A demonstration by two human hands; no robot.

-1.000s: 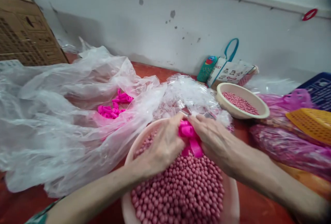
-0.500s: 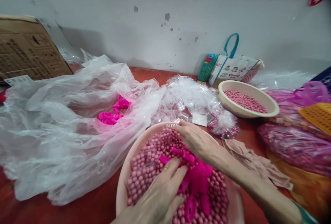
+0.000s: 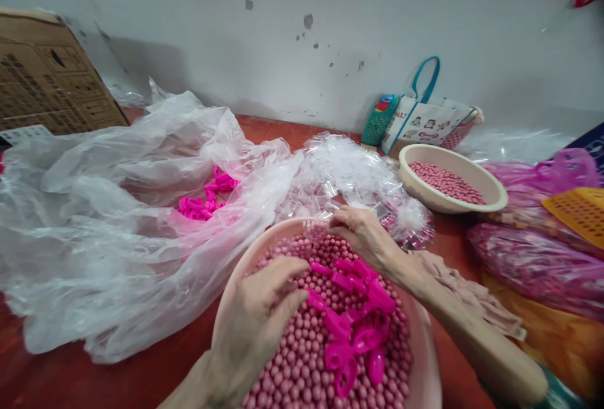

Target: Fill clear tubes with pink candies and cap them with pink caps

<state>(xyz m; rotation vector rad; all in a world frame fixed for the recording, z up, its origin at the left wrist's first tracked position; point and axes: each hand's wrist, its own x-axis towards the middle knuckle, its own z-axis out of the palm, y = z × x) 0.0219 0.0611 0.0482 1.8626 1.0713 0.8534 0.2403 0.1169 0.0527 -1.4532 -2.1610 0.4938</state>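
A pale pink basin (image 3: 431, 358) full of round pink beads (image 3: 302, 346) stands in front of me. Bright pink plastic pieces (image 3: 349, 321), some with ring-shaped ends, lie heaped on the beads. My left hand (image 3: 259, 311) hovers over the basin's left side, blurred, thumb and forefinger apart with nothing seen between them. My right hand (image 3: 365, 236) is at the far rim, fingers bent together at the edge of a clear plastic bag (image 3: 315, 231). Beads show through the bag; its exact outline is hard to make out.
A large translucent plastic sheet (image 3: 141, 226) lies left, with more bright pink pieces (image 3: 202, 201) in it. Behind the basin are piled clear bags (image 3: 349, 167). A cream bowl of beads (image 3: 495, 192), a beige cloth (image 3: 472, 289) and pink plastic bundles (image 3: 533, 264) are on the right.
My left hand has drawn back leftward off the pink pieces, which now lie spread out more plainly. My right hand has shifted slightly right. The white square behind the basin no longer shows.
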